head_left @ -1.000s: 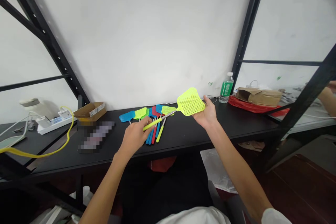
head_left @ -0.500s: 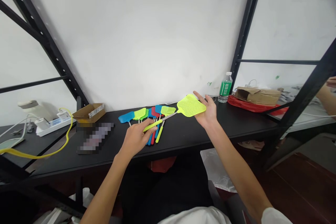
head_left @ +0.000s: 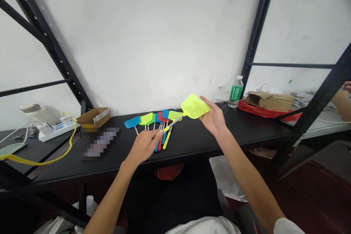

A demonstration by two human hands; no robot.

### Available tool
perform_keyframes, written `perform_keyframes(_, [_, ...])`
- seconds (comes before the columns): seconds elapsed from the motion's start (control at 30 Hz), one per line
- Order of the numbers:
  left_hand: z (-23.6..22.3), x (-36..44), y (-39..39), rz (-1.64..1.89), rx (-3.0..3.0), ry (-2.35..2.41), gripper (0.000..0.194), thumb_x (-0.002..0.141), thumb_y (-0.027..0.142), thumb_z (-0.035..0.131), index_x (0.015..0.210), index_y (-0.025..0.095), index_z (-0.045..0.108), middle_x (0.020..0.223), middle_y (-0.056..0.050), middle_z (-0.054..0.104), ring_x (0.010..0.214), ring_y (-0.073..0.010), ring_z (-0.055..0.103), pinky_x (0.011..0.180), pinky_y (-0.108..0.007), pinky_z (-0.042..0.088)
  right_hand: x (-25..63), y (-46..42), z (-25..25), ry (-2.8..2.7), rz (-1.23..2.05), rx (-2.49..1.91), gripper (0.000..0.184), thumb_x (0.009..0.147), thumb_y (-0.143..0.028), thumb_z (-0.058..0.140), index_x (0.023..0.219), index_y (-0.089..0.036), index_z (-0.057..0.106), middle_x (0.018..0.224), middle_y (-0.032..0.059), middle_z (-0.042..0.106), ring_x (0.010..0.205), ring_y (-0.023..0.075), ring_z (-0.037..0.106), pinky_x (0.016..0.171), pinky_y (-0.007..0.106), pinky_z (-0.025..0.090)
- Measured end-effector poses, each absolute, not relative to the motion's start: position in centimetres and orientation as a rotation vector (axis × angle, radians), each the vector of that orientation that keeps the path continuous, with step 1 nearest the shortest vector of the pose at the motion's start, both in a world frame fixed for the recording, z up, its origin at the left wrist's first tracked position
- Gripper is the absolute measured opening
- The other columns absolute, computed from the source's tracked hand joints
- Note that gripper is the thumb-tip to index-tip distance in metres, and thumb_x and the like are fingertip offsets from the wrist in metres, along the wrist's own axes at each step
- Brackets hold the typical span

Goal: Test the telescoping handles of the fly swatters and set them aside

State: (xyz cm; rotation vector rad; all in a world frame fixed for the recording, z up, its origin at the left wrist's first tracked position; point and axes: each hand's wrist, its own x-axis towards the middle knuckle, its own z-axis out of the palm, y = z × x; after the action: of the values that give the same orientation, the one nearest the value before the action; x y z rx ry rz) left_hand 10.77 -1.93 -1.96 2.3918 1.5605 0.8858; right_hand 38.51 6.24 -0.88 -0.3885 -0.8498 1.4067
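Observation:
My left hand (head_left: 148, 143) is wrapped round the handle of a yellow-green fly swatter (head_left: 195, 106) with a perforated head and a metal shaft. The swatter is held up over the table, slanting up to the right. At the right edge of its head is my right hand (head_left: 214, 117), fingers closed against the edge and partly hidden behind it. Behind and below lie several fly swatters side by side, among them a blue one (head_left: 132, 122), a red one (head_left: 160, 145) and another yellow-green one (head_left: 166, 142), handles towards me.
The black table (head_left: 203, 135) meets a white wall. To the left are an open cardboard box (head_left: 94, 119), a blurred-out flat item (head_left: 101, 143), a power strip (head_left: 59, 131) and a yellow cable (head_left: 71, 137). A water bottle (head_left: 236, 93) stands at right, near a flattened carton (head_left: 270, 100).
The swatter has shifted slightly left and slid back through my left hand, which now covers most of its handle. My right hand's spread fingers have closed in at the head's edge.

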Motion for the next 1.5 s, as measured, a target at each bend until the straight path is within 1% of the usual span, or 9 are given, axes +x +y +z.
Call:
perform_keyframes(0.23, [-2.0,11.4,-2.2,0.923,2.295,1.439,0.046,0.101,0.051,0.030,0.068,0.021,0.043,0.053,0.004,0.050,0.052,-0.0139,0.047,0.056,-0.026,0.034,37.9,5.8,-1.1,-0.955,1.406,-0.354,0.047,0.074,-0.011,0.072,0.116,-0.029,0.059,0.109,0.0000,0.073,0.089,0.0173,0.071,0.072,0.028,0.059])
perform_keyframes(0.4, [-2.9,13.5,-2.6,0.919,2.238,1.380,0.044,0.101,0.051,0.027,0.077,0.021,0.047,0.056,0.004,0.051,0.054,-0.0149,0.051,0.055,-0.026,0.036,36.4,5.0,-2.0,-1.363,1.582,-0.433,0.038,0.081,-0.025,0.074,0.117,-0.022,0.062,0.110,0.0081,0.073,0.089,0.0197,0.073,0.070,0.027,0.059])
perform_keyframes(0.6, [-3.9,15.6,-3.2,0.790,2.315,1.309,0.045,0.103,0.049,0.025,0.116,0.019,0.055,0.061,0.004,0.054,0.056,-0.0160,0.054,0.057,-0.027,0.038,35.1,4.5,-3.0,-1.878,1.582,-0.489,0.034,0.083,-0.042,0.072,0.107,-0.018,0.071,0.104,0.0079,0.072,0.090,0.0163,0.070,0.074,0.025,0.057])
perform_keyframes(0.73, [-3.9,15.1,-2.9,0.707,2.375,1.380,0.045,0.102,0.051,0.025,0.104,0.020,0.058,0.066,0.001,0.059,0.062,-0.0181,0.058,0.060,-0.029,0.041,36.3,5.5,-2.7,-1.790,1.469,-0.566,0.035,0.084,-0.048,0.070,0.100,-0.017,0.069,0.103,0.0097,0.073,0.086,0.0165,0.070,0.071,0.025,0.056])
perform_keyframes(0.9, [-5.5,14.1,-1.7,0.693,2.576,1.539,0.040,0.101,0.048,0.034,0.112,0.022,0.063,0.108,-0.008,0.069,0.105,-0.0256,0.063,0.092,-0.040,0.045,41.5,7.8,-2.3,-1.682,1.094,-0.934,0.040,0.078,-0.052,0.074,0.092,-0.015,0.067,0.072,0.0045,0.070,0.050,0.0092,0.055,0.050,0.021,0.045])
perform_keyframes(1.0, [-7.4,13.9,-0.9,0.570,2.672,1.645,0.047,0.099,0.051,0.038,0.132,0.024,0.058,0.144,-0.014,0.053,0.135,-0.0336,0.046,0.109,-0.051,0.036,45.5,9.0,-2.7,-1.697,0.937,-1.121,0.040,0.078,-0.052,0.072,0.089,-0.015,0.067,0.062,0.0008,0.063,0.049,0.0098,0.049,0.046,0.022,0.038])
perform_keyframes(1.07, [-8.4,13.8,-0.6,0.498,2.697,1.702,0.052,0.100,0.053,0.035,0.141,0.026,0.052,0.155,-0.013,0.043,0.143,-0.0360,0.036,0.113,-0.055,0.030,47.9,9.7,-3.3,-1.742,0.899,-1.261,0.038,0.080,-0.052,0.069,0.082,-0.014,0.066,0.060,0.0021,0.063,0.049,0.0105,0.049,0.047,0.023,0.038])
perform_keyframes(1.27, [-9.6,13.3,0.1,0.455,2.681,1.852,0.057,0.101,0.053,0.026,0.146,0.025,0.049,0.157,-0.009,0.040,0.146,-0.0325,0.033,0.116,-0.055,0.029,52.3,11.5,-5.7,-1.786,0.878,-1.573,0.032,0.081,-0.043,0.066,0.092,-0.013,0.069,0.066,0.0072,0.069,0.055,0.0136,0.056,0.049,0.023,0.040])
perform_keyframes(1.5, [-9.9,12.1,0.8,0.489,2.601,1.975,0.051,0.100,0.050,0.034,0.141,0.027,0.053,0.154,-0.006,0.045,0.144,-0.0357,0.035,0.114,-0.056,0.032,52.8,12.0,-6.5,-1.834,0.769,-1.850,0.025,0.076,-0.035,0.069,0.090,-0.015,0.075,0.074,0.0073,0.072,0.055,0.0137,0.057,0.047,0.023,0.042])
